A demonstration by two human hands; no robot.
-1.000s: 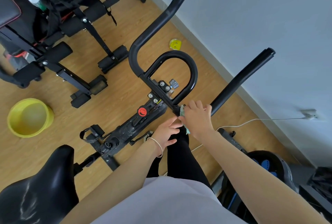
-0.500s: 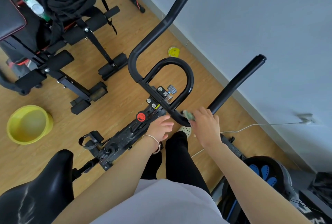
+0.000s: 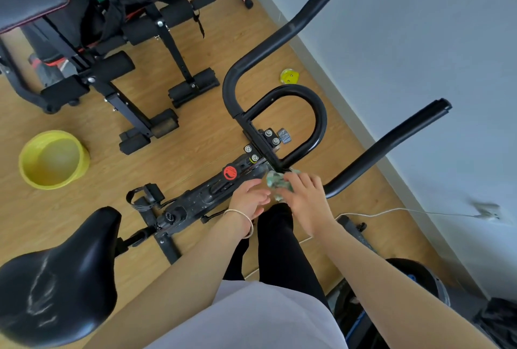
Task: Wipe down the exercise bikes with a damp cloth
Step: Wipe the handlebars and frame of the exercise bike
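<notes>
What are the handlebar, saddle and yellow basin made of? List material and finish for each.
Handlebar: likely metal tube, matte black coating or grip; soft dull sheen.
Saddle: glossy black vinyl or plastic; sharp highlights, pale scuffs.
Yellow basin: probably plastic; uniform colour, smooth moulded rim.

The wooden floor (image 3: 212,136) carries the exercise bike (image 3: 201,197) in the middle. On the left stands a yellow bowl (image 3: 53,160). Far left stands a black bench (image 3: 117,49). A small yellow thing (image 3: 289,76) lies near the wall.
</notes>
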